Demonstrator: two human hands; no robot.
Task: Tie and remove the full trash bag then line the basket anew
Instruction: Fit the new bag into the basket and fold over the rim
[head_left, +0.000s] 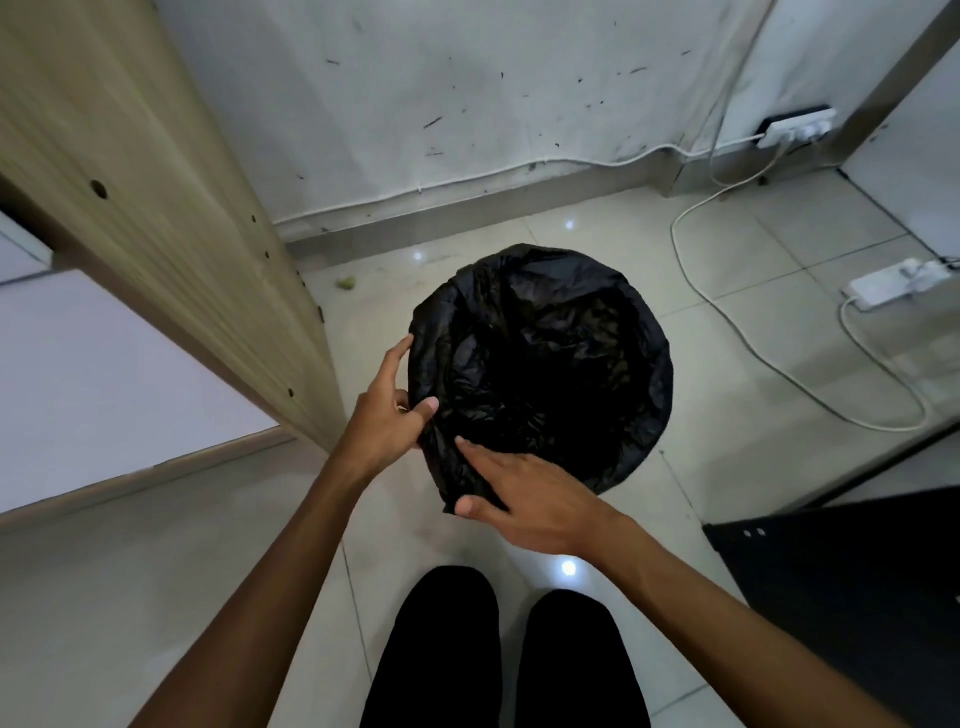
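Observation:
A black trash bag (545, 353) is spread over the round basket on the tiled floor, and the basket itself is hidden under the plastic. The bag's mouth lies open and dark inside. My left hand (387, 410) holds the bag's left rim, thumb pressed on top and fingers behind the fold. My right hand (524, 499) pinches a loose flap of the bag at the near edge between thumb and fingers.
A wooden panel (171, 249) stands close on the left. White cables (727, 332) and a power strip (893, 283) lie on the floor to the right. A dark object (857, 571) sits at the lower right. My legs (504, 660) are below the basket.

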